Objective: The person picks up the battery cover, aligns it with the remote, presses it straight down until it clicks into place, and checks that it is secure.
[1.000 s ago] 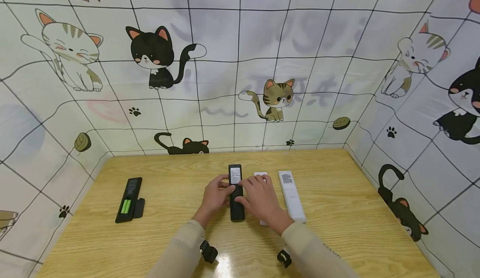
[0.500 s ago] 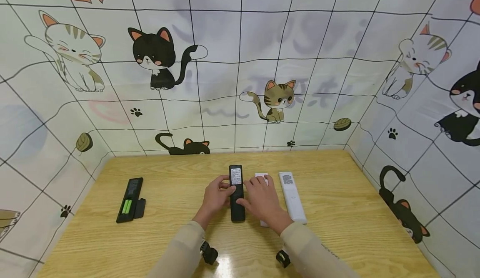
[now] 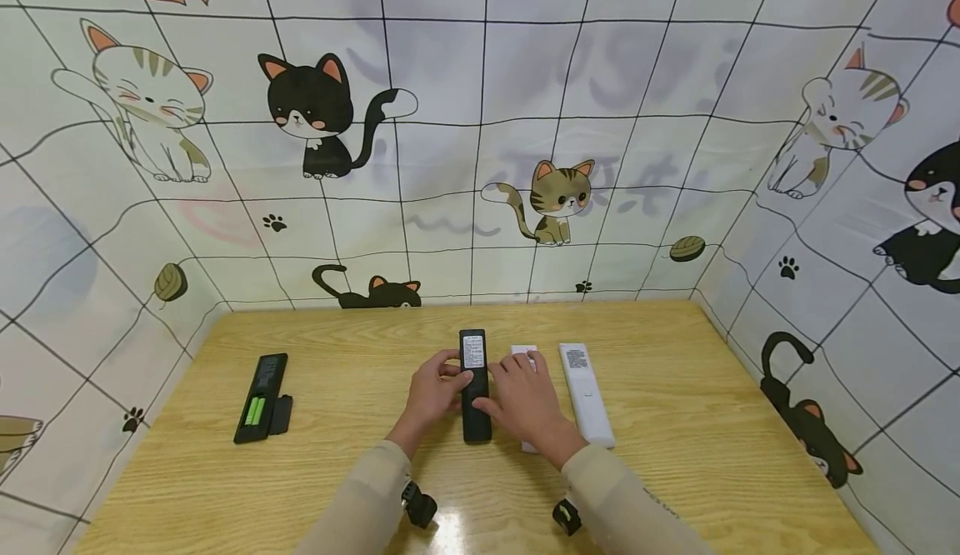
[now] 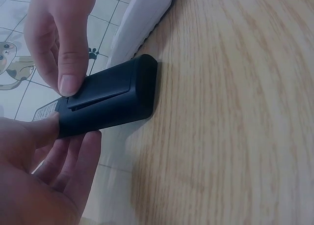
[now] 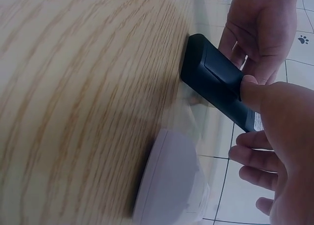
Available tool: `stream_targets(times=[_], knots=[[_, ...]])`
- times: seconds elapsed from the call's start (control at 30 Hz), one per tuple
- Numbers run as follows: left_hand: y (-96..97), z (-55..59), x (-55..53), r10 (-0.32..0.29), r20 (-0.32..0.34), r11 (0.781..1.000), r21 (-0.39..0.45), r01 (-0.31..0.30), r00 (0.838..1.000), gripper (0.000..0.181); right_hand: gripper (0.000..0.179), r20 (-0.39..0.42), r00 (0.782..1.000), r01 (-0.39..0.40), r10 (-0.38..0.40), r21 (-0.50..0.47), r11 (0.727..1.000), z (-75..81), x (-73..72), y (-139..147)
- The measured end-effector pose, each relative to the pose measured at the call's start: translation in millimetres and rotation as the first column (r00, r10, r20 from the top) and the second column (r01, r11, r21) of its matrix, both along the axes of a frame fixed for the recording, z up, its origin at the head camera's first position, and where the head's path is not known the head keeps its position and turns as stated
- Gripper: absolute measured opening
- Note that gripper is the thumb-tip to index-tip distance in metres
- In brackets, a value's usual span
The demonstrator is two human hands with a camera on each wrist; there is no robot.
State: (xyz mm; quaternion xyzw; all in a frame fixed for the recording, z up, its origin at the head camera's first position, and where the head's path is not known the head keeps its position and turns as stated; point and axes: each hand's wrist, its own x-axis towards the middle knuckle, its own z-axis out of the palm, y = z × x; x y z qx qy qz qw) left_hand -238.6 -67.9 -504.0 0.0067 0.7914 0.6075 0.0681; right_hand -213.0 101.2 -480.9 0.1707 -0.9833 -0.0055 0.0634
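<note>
A black remote control (image 3: 476, 422) lies back up in the middle of the table, its white label at the far end. My left hand (image 3: 434, 388) grips its left side, thumb on top and fingers along the edge. My right hand (image 3: 525, 392) is at the other side, its thumb pressing on the remote's battery cover (image 4: 105, 87). In the left wrist view one edge of that cover stands slightly raised near the thumb. The right hand's other fingers bend loosely beside the remote, above a white remote (image 3: 524, 353) that the hand partly hides.
A second white remote (image 3: 587, 397) lies to the right. At the left, another black remote (image 3: 262, 380) has its battery compartment uncovered with green batteries (image 3: 254, 411) inside; a loose black cover (image 3: 281, 415) lies beside it. A cat-patterned cloth (image 3: 450, 163) hangs behind the wooden table (image 3: 675, 455).
My right fingertips have drawn back slightly to the right, off the black remote's label end, while the thumb stays on the cover. The left hand keeps its grip.
</note>
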Motion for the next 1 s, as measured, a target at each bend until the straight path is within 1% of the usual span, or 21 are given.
stream_targets(times=[0.3, 0.6, 0.87, 1.0], knots=[[-0.1, 0.2, 0.0, 0.001, -0.004, 1.0, -0.004, -0.001, 1.0, 0.036, 0.061, 0.019, 1.0, 0.005, -0.004, -0.035, 0.999, 1.1, -0.9, -0.5], [-0.3, 1.8, 1.2, 0.009, 0.006, 1.0, 0.009, -0.009, 1.0, 0.036, 0.061, 0.105, 0.994, 0.042, -0.032, -0.095, 0.995, 4.4, -1.2, -2.9], [-1.4, 1.6, 2.2, 0.005, 0.011, 1.0, 0.022, -0.005, 1.0, 0.036, 0.062, 0.111, 0.993, 0.053, -0.042, -0.106, 0.993, 5.5, -0.4, -6.0], [-0.9, 1.6, 2.0, 0.0, 0.01, 1.0, 0.03, 0.0, 1.0, 0.036, 0.062, 0.131, 0.99, 0.061, -0.046, -0.118, 0.991, 4.5, -1.3, -4.9]])
